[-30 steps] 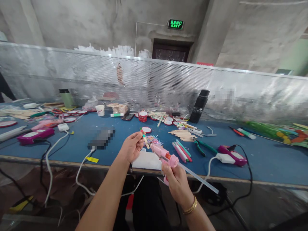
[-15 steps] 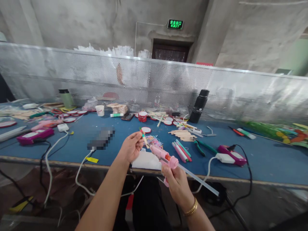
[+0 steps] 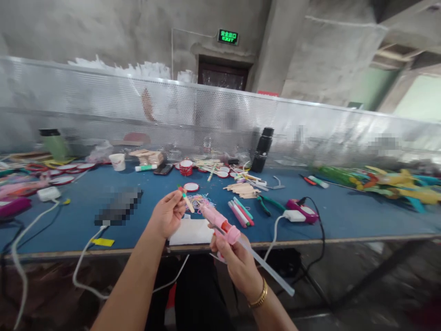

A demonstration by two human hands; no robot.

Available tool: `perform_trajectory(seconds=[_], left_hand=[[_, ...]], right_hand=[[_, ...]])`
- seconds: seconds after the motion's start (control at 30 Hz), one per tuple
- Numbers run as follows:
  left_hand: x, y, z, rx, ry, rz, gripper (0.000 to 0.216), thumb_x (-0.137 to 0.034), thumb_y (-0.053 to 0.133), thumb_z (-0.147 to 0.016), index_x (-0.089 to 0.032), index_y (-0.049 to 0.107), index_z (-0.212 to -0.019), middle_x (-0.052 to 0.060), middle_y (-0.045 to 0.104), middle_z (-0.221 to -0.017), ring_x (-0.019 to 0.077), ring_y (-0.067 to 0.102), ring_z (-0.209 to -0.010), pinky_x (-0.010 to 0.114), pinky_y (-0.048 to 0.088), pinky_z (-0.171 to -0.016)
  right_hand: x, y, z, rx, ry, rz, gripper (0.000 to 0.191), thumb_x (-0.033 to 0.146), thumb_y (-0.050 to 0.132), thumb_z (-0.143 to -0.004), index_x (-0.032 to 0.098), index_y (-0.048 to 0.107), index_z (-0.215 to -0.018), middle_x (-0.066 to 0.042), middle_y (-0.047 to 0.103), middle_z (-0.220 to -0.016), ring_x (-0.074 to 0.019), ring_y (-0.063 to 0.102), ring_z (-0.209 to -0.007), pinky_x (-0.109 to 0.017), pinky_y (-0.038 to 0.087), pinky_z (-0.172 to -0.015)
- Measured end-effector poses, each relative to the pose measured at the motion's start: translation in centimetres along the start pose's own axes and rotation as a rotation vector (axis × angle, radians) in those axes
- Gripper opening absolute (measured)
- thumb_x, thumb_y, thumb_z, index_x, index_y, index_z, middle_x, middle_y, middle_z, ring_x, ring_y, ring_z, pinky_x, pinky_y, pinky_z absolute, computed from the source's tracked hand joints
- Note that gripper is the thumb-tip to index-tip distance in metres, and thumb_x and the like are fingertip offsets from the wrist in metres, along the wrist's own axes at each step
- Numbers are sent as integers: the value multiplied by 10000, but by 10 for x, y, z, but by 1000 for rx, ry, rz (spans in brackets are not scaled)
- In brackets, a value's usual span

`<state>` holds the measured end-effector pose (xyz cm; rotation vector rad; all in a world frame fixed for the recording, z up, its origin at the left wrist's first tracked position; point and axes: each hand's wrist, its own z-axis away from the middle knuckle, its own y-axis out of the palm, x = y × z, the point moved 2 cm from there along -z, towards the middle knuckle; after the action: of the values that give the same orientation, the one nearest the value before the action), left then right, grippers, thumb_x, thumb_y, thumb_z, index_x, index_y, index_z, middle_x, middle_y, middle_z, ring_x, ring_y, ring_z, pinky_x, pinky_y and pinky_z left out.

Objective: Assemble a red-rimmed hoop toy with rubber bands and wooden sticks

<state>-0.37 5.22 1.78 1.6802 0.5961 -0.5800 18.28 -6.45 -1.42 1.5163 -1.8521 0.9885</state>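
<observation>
Pinched in my left hand [image 3: 169, 212] is a small wooden craft stick [image 3: 187, 201] with a green and red end. My right hand [image 3: 237, 262] is wrapped round a pink glue gun [image 3: 218, 221], from whose back a long clear glue stick [image 3: 270, 267] juts out. The gun's nozzle points toward the craft stick, and a small gap shows between them. Below the nozzle lies a white pad [image 3: 190, 231] at the table's front edge. Behind it spreads a tangle of colourful thin strands [image 3: 201, 201], partly hidden by the gun.
Felt-tip pens [image 3: 241, 212], green-handled pliers [image 3: 267, 204] and a pile of wooden sticks [image 3: 242, 189] lie to the right. A purple power strip [image 3: 303, 213] and a black bottle [image 3: 263, 150] stand beyond. Left are a blurred-out dark device [image 3: 119, 207] and a paper cup [image 3: 117, 162]. Cables hang over the edge.
The view has turned to the right, so everything sits further left. The glue gun's nozzle has drawn back from the craft stick, which both hands previously held close together.
</observation>
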Motion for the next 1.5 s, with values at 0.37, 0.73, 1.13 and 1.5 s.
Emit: perform_trajectory(seconds=[0.37, 0.73, 1.13, 1.5], left_hand=[[-3, -5, -6, 0, 5, -2, 284, -136, 923, -606, -47, 725, -788, 19, 608, -700, 29, 493, -523, 95, 385, -383], [-3, 0, -4, -6, 0, -8, 176, -93, 867, -673, -60, 726, -773, 32, 634, -733, 29, 491, -526, 94, 389, -377], [-3, 0, -5, -27, -10, -14, 200, -87, 886, -639, -79, 719, -748, 29, 645, -720, 31, 493, -518, 98, 378, -374], [-2, 1, -4, -26, -12, -14, 192, -94, 883, -644, -83, 717, -740, 35, 642, -728, 33, 482, -523, 97, 361, -370]], right_hand=[[-6, -104, -28, -183, -115, 727, 368, 205, 595, -802, 167, 652, -1164, -130, 716, -1116, -267, 665, -1022, -393, 518, -928], [-55, -188, -63, -40, 290, 1272, 406, 268, 507, -908, 219, 626, -1293, -107, 699, -1254, -287, 609, -1199, -384, 403, -1033], [-85, -169, -122, 164, 534, 1363, 395, 320, 394, -989, 160, 478, -1340, -190, 733, -1145, -345, 687, -1093, -500, 366, -987], [-86, -159, -110, 238, 451, 1221, 410, 341, 397, -991, 207, 455, -1375, -139, 699, -1218, -316, 645, -1176, -447, 400, -986]])
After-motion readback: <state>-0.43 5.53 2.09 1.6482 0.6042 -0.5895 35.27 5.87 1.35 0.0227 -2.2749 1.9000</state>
